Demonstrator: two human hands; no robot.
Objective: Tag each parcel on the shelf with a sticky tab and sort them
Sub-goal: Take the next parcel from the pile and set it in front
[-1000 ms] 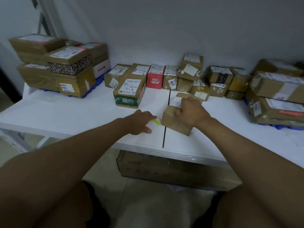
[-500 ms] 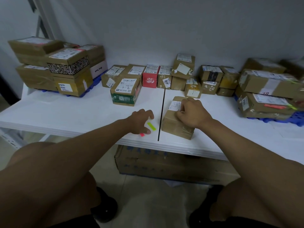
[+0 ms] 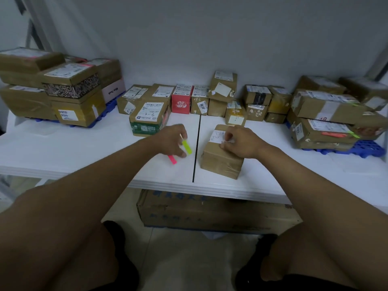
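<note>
A small brown parcel (image 3: pixel 220 160) with a white label sits on the white shelf (image 3: pixel 84 152), just right of the dark seam. My right hand (image 3: pixel 239 141) rests on its top with curled fingers at the label. My left hand (image 3: pixel 174 139) hovers left of the seam and pinches a yellow-green sticky tab (image 3: pixel 186 147). A pink sticky tab (image 3: pixel 172 159) shows just below that hand, on the shelf or held; I cannot tell which.
Several small parcels (image 3: pixel 182 101) line the back wall. Stacks of bigger boxes stand on blue pallets at the left (image 3: pixel 71 95) and right (image 3: pixel 327 122). A large carton (image 3: pixel 210 213) lies on the floor beneath the shelf.
My left hand has lifted slightly, so the yellow-green tab and the pink tab are more exposed. My right hand stays on the parcel. The camera has pulled back and down a little.
</note>
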